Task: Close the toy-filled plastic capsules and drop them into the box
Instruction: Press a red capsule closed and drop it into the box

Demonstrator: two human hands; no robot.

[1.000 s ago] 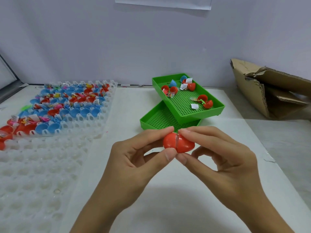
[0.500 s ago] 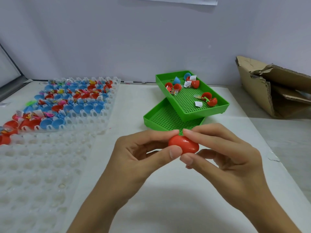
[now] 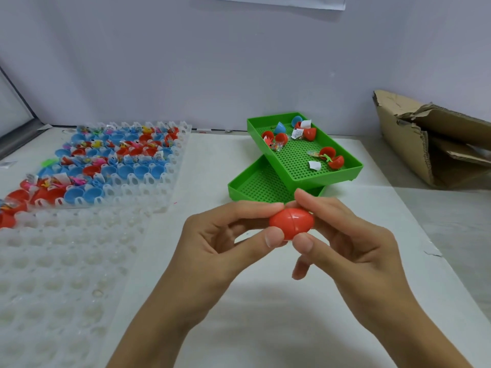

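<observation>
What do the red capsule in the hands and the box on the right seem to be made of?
Red capsule: looks like smooth, opaque hard plastic with a slight sheen and a moulded seam across its middle. Box: brown corrugated cardboard, matte, with torn, creased flaps and fluting showing at the edges.

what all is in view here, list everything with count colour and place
red capsule: one, red, closed, held above the table at centre
green trays: two, green, perforated, stacked askew behind the hands
loose capsule halves: several, red and blue, with small toys and paper slips, in the upper tray
filled capsule halves: many, red and blue, in the far left rack
clear rack: translucent white, empty cups, near left
cardboard box: one, brown, open, far right
table: white
wall: pale lilac, behind
left hand: pinches the capsule's left end
right hand: pinches its right end
</observation>
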